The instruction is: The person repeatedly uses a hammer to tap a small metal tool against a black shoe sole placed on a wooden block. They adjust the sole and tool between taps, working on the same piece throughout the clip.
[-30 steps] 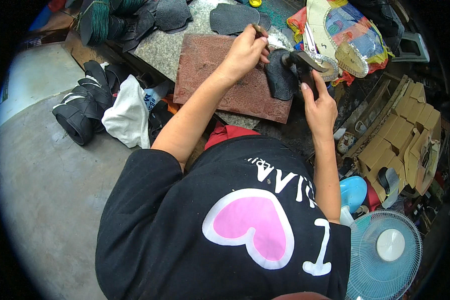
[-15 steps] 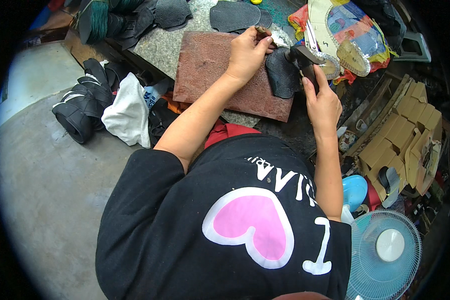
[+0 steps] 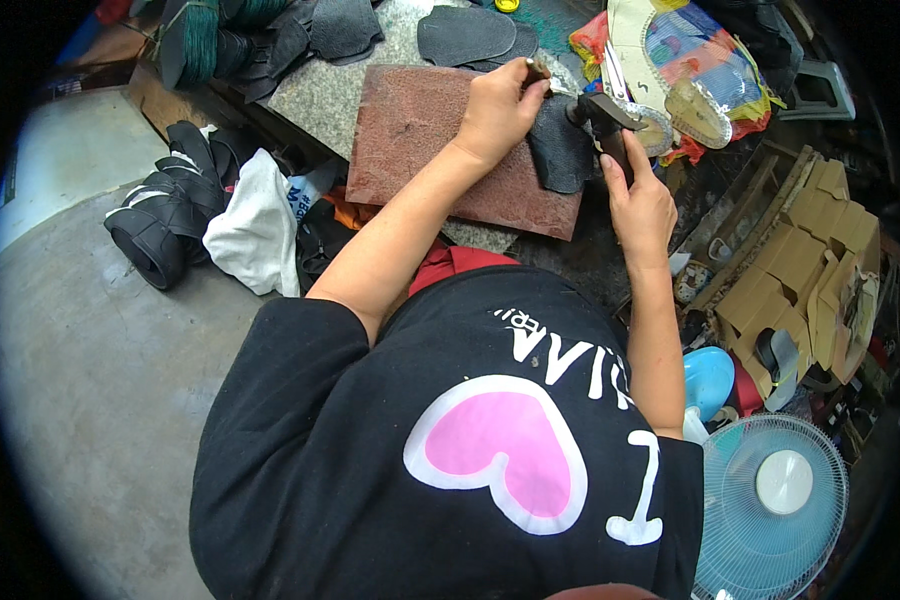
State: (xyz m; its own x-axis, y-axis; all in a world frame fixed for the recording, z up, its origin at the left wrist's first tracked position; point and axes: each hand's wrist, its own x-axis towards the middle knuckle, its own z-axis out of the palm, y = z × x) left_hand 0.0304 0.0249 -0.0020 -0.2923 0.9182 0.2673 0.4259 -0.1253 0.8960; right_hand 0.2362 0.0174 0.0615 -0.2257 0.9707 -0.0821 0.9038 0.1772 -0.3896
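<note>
Head view: left hand [image 3: 492, 112] fingers pinch small tool at top edge of dark sole piece [image 3: 560, 152] on red slab [image 3: 420, 140]. Right hand [image 3: 638, 195] clenched round hammer [image 3: 606, 118], head just beside left fingertips. Risk: mis-aimed blow hits fingertips; sole could slip.

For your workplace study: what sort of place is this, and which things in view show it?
Probably a small shoe-repair or sole-cutting workshop: dark sole-shaped pieces, a red stone slab as work surface, and a hammer in the right hand.
</note>
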